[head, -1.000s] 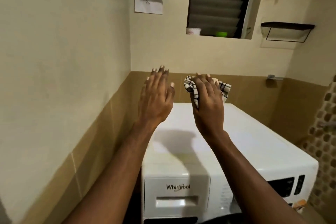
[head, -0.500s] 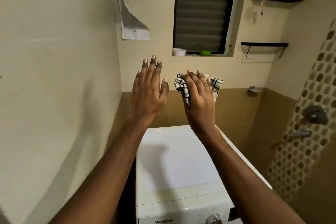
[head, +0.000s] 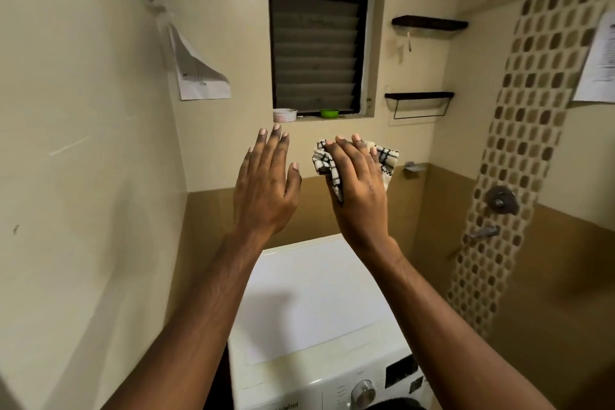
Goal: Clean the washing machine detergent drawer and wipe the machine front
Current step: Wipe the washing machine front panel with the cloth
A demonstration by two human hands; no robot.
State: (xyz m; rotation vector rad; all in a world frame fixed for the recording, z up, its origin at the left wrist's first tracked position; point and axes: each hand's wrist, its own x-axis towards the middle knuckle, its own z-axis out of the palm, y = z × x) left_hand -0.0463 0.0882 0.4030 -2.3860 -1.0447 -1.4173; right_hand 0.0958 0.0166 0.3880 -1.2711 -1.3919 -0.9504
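Both arms are stretched out in front of me above the white washing machine [head: 319, 303]. My left hand [head: 266, 186] is flat, fingers together, holding nothing. My right hand [head: 359, 190] holds a white cloth with black checks [head: 387, 156], which bulges out on both sides of the fingers. Only the machine's top and the upper strip of its front show, with a round dial [head: 362, 391] and a dark display panel [head: 401, 371]. The detergent drawer is below the frame's edge.
The machine sits in a corner against a cream and tan tiled wall. A louvred window [head: 316, 56] with a fan above it is ahead, two small tubs on its sill. Two dark shelves [head: 419, 96] hang right of it. Shower taps [head: 501, 201] are on the right wall.
The view has tilted upward, so the machine's front and drawer have slid out of the bottom of the frame. Both hands stay raised side by side, the cloth still in the right one.
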